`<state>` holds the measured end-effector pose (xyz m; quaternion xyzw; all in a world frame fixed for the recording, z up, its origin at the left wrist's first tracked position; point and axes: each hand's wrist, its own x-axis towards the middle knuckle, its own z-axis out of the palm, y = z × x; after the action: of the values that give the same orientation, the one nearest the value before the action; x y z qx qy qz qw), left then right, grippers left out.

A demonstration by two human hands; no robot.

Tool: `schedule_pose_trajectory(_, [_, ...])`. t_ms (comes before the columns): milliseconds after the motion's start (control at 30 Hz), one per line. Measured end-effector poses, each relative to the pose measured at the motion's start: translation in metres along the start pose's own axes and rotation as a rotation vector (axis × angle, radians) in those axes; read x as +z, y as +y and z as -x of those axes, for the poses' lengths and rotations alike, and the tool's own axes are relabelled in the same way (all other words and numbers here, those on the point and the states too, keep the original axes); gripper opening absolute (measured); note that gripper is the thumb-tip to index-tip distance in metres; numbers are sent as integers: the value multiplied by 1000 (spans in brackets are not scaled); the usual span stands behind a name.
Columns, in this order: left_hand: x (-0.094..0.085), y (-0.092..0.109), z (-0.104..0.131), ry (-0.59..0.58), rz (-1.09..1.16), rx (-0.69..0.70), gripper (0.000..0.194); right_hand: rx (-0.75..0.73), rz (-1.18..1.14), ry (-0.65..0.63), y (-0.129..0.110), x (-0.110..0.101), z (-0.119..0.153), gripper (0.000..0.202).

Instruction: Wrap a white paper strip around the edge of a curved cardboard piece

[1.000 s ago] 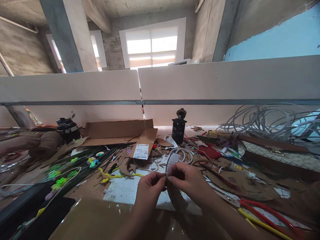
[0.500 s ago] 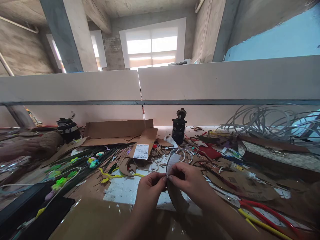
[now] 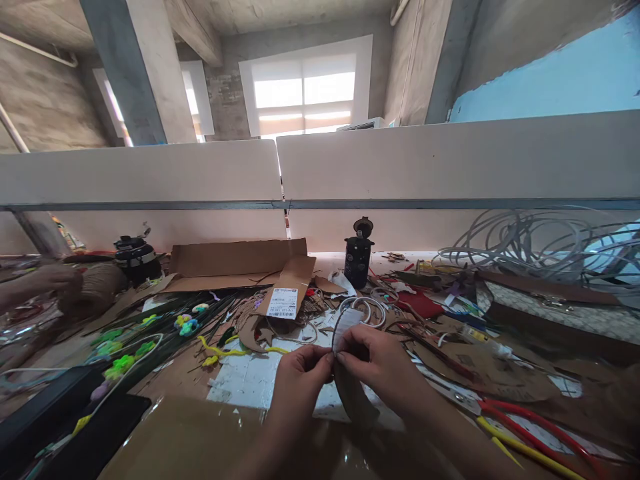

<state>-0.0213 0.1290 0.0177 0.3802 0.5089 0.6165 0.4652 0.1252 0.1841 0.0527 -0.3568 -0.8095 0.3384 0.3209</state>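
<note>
Both my hands meet over the middle of the table on a curved strip of cardboard (image 3: 354,397). Its upper end shows a whitish ribbed face, and the brown lower end hangs beneath my fingers. My left hand (image 3: 301,377) pinches the strip's left edge between thumb and fingertips. On the other side my right hand (image 3: 383,363) grips it just below the pale end, thumb against fingers. Behind the strip lie white cord rings (image 3: 376,311). A crescent-shaped cardboard piece (image 3: 254,333) rests to the left, beside a yellow fuzzy stem (image 3: 220,351).
Scissors with red handles (image 3: 530,420) lie at the right front. A black bottle (image 3: 357,261) with its lid raised stands at the back. A cardboard flap with a label (image 3: 283,302) sits centre-left. Another person's hand (image 3: 37,290) is at far left. Coiled tubing (image 3: 500,240) fills the back right.
My hands and the cardboard strip hold almost the same place. At far left, the other person's hand has shifted slightly.
</note>
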Motion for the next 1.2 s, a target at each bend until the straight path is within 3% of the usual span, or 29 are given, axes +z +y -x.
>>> schedule_pose_trajectory(533, [2,-2,2,20,-158,72,16,63,42,28,-5,5,6,7])
schedule_pose_trajectory(967, [0,-1,-1,50,-71,22,19,30,24,20,-2,6,4,8])
schedule_pose_trajectory(1200, [1,-7,0,66,-169,122,16,1,106,76,-5,9,8,11])
